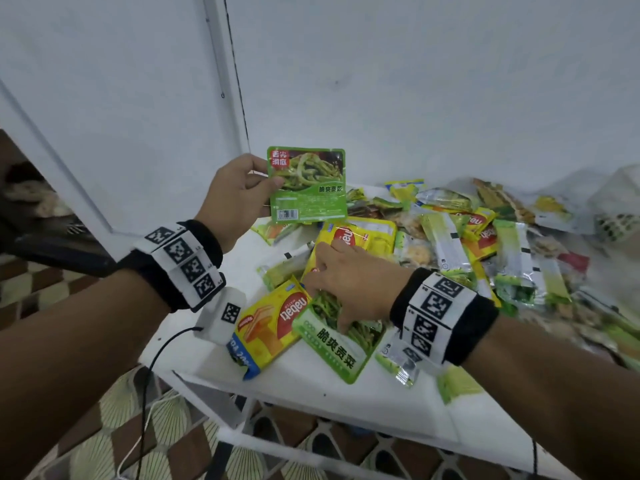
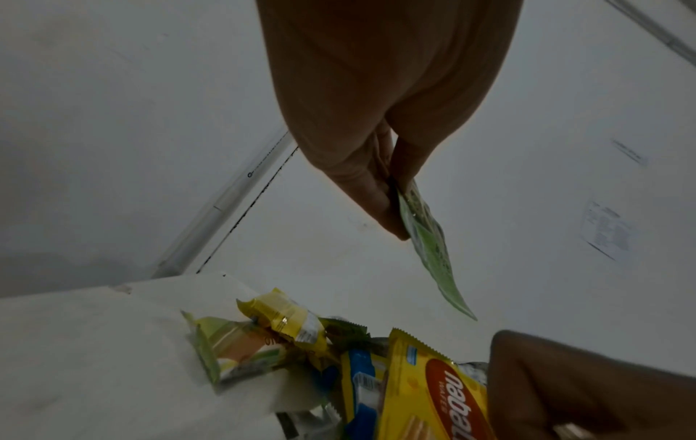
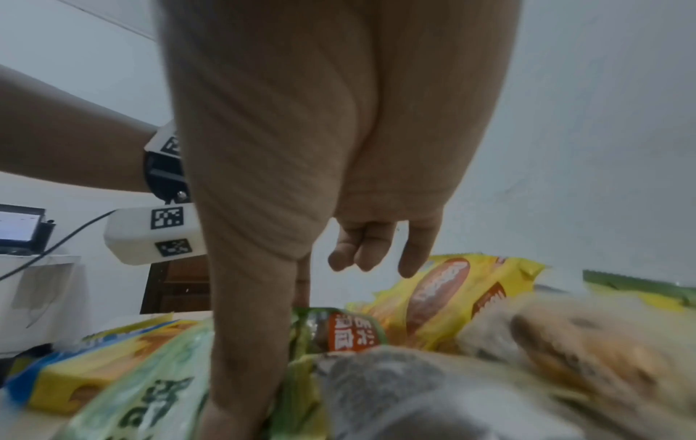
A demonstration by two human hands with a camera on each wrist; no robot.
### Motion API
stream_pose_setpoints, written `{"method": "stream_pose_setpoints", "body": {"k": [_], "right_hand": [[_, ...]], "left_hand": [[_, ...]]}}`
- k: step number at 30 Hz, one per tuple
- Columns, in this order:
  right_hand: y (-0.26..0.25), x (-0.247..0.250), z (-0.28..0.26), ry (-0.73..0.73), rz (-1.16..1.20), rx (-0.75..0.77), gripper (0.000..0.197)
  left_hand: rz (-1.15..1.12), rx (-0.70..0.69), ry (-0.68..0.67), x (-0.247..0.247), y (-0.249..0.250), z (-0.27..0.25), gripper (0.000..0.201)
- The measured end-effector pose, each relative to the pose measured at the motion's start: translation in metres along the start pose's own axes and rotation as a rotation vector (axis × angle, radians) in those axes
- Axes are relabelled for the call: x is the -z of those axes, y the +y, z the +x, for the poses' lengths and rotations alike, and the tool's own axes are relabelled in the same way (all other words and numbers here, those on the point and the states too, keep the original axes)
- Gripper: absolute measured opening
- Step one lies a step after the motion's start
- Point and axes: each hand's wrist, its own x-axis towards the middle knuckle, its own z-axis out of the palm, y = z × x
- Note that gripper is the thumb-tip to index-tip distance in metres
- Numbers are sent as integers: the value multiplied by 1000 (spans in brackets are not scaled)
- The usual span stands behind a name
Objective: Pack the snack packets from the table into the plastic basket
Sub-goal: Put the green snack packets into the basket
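My left hand [image 1: 263,181] holds a green vegetable snack packet [image 1: 308,188] upright above the table's far left corner, pinching its left edge between thumb and fingers. In the left wrist view the same pinch [image 2: 391,190] shows with the packet [image 2: 433,250] hanging edge-on. My right hand [image 1: 332,285] lies on a second green packet [image 1: 332,348] flat on the white table [image 1: 346,403]. Its thumb [image 3: 241,342] presses that packet [image 3: 150,396], while the fingers [image 3: 361,253] hang relaxed above it. Yellow wafer packets [image 1: 273,327] lie beside it. No basket is in any view.
A loose heap of several green, yellow and clear snack packets [image 1: 485,244] covers the table's right and back. The white wall stands close behind. The table's front edge [image 1: 311,431] drops to a tiled floor. A white tagged box with a cable [image 1: 221,317] hangs under my left wrist.
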Motion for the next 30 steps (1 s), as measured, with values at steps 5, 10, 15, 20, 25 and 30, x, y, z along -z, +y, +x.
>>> {"method": "stream_pose_setpoints", "body": {"k": [5, 10, 15, 20, 25, 30], "right_hand": [[8, 22, -7, 164, 34, -23, 42], [17, 37, -18, 241, 87, -49, 23], [15, 36, -35, 278, 188, -110, 6], [13, 20, -44, 244, 207, -193, 12], [2, 16, -54, 308, 335, -260, 12], [-6, 16, -61, 389, 578, -429, 43]], "left_hand": [[-18, -15, -32, 4, 6, 17, 26], [-61, -41, -37, 4, 14, 25, 19], [-80, -58, -66, 0, 15, 25, 19], [-101, -33, -69, -7, 12, 22, 20], [-108, -23, -88, -13, 10, 19, 18], [-113, -42, -125, -17, 12, 16, 21]]}}
